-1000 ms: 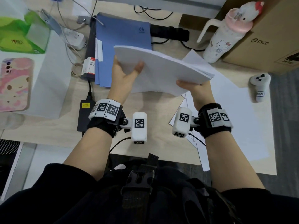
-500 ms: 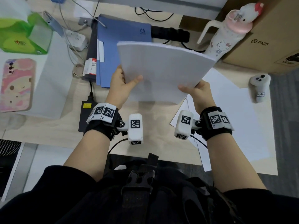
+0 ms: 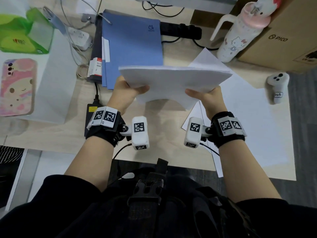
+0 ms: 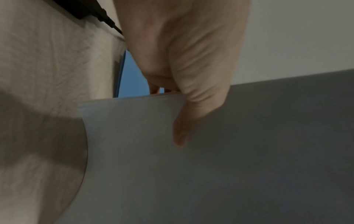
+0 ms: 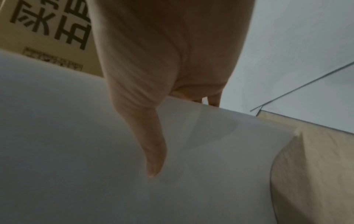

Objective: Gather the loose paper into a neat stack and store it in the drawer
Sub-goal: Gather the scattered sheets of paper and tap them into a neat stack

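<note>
A thick stack of white paper [image 3: 173,83] hangs above the desk, bowed upward in the middle. My left hand [image 3: 127,93] pinches its left edge, thumb on top and fingers beneath; the left wrist view shows the same stack [image 4: 229,151] under my thumb [image 4: 182,128]. My right hand [image 3: 204,96] pinches the right edge the same way, and in the right wrist view its thumb [image 5: 153,151] lies on the paper [image 5: 76,136]. More loose white sheets [image 3: 248,117] lie flat on the desk at the right. No drawer is in view.
A blue folder [image 3: 132,47] lies behind the stack on the wooden desk [image 3: 51,136]. A cartoon bottle [image 3: 238,35] and a cardboard box [image 3: 283,40] stand at the back right, a white controller [image 3: 277,86] at the right. A phone [image 3: 17,86], green pack [image 3: 22,30] and cables sit left.
The stack has tilted from steeply raised back toward level and come down a little, nearer to me. Both hands keep their hold on its edges.
</note>
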### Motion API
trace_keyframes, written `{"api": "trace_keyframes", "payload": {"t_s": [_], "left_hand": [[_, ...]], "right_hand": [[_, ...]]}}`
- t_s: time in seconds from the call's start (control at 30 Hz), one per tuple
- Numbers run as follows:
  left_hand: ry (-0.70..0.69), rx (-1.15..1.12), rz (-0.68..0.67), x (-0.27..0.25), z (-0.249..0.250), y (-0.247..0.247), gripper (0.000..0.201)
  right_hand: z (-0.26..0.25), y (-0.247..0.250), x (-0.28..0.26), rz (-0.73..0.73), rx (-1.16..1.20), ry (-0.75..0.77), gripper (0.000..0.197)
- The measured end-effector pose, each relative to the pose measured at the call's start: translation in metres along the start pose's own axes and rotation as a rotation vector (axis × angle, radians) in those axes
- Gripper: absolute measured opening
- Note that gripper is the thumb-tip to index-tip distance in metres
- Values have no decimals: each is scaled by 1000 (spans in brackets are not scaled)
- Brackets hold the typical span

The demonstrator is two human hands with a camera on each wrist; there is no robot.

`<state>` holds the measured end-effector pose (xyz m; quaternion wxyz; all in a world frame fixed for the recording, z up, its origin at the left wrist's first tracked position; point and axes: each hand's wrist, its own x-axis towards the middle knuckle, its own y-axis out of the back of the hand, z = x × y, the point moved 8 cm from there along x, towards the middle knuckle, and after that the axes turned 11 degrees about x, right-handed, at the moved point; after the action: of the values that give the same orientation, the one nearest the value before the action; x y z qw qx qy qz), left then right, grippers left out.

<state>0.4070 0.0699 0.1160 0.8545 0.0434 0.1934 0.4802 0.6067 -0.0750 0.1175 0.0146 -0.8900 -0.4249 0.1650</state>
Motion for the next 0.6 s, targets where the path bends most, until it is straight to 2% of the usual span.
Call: {"api": "trace_keyframes", "payload": {"t_s": [0.07,0.23,0.33,0.43,0.6], "left_hand": [[-28,-14,8,-2,5,0,30],[-120,-45,20,1,24,3,36],[-139,-33,30,3,24,6,32],[-138,-24,48,2,19,11,38],[-160,-49,72,4,33,12,34]], "right_hand": [[-3,-3,0,25,1,29,28],[-20,-3,4,55,39,100,22],[-18,2,3,61,47,89,23],[-10,1,-1,51,43,61,31],[-27,-16,5,37,48,125,31]]}}
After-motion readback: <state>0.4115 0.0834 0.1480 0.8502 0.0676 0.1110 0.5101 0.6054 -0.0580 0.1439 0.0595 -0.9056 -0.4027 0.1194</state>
